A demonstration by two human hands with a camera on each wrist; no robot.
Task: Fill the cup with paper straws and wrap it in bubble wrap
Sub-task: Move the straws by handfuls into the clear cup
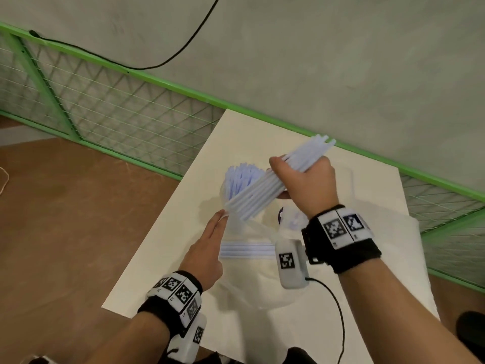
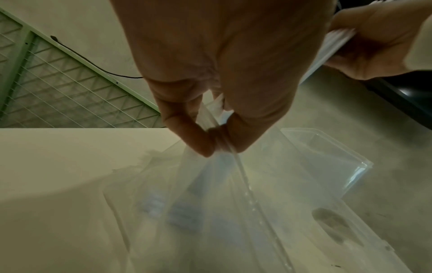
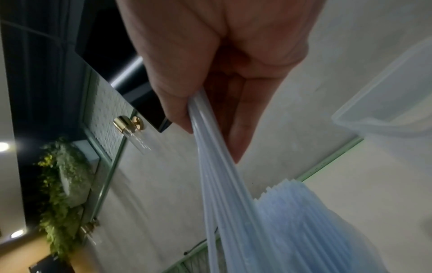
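Observation:
My right hand [image 1: 294, 177] grips a bundle of pale blue paper straws [image 1: 265, 187] and holds it slanted above the table, lower ends pointing left. In the right wrist view the bundle [image 3: 217, 177] runs out from between thumb and fingers. Just behind its lower end a clear cup [image 1: 228, 193] holds several upright straws [image 1: 241, 177]. My left hand [image 1: 219, 219] pinches the top edge of a clear plastic bag [image 2: 210, 184] between thumb and forefinger [image 2: 198, 140]. A few more straws [image 1: 246, 250] lie inside the bag on the table.
The white table [image 1: 168, 258] ends at a green mesh fence [image 1: 110, 106] behind and to the left. A clear plastic box [image 2: 327, 153] stands beyond the bag, also in the right wrist view [image 3: 388, 103]. A pale sheet [image 1: 404, 253] covers the table's right side.

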